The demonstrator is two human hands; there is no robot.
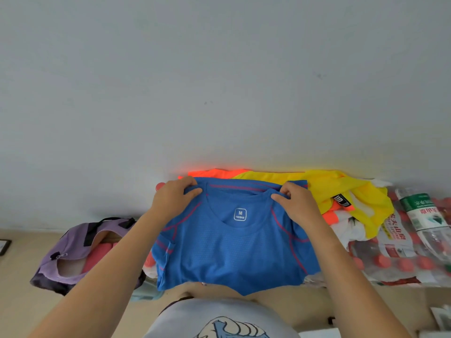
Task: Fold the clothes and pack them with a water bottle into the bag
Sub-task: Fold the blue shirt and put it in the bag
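Both hands, left hand (174, 196) and right hand (299, 203), pinch a blue T-shirt (231, 250) at its shoulders; purple bag (73, 250) left, yellow shirt (341, 189) and water bottle (424, 215) right.

A plain pale grey wall (219, 69) fills the upper part of the view, marked with a few small dark specks. Below it runs a beige floor (17, 298). At the far left edge, on the floor, lies part of a small dark-framed object (4, 246), cut off by the picture's border. At the lower right corner some white papers or packets (441, 318) lie on the floor, too cropped to identify. A small black item (331, 320) sits near them; what it is cannot be told. At the bottom centre shows the person's own grey top (185, 320) with a blue and white printed figure (231, 329).
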